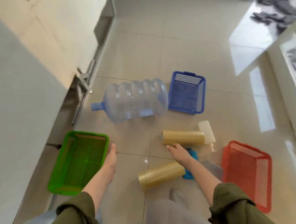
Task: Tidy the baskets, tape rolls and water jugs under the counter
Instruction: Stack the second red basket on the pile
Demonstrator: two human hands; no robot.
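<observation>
little looks tidied to us: left grip at green basket, right grip by tape roll, we cannot tell if either holds.

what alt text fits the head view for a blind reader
On a tiled floor, a person's left hand is at the rim of a green plastic basket while the right hand reaches toward a yellowish stack of tape rolls. Nearby lie a clear water jug on its side, a blue plastic basket, a red plastic basket and a second tape stack.
</observation>
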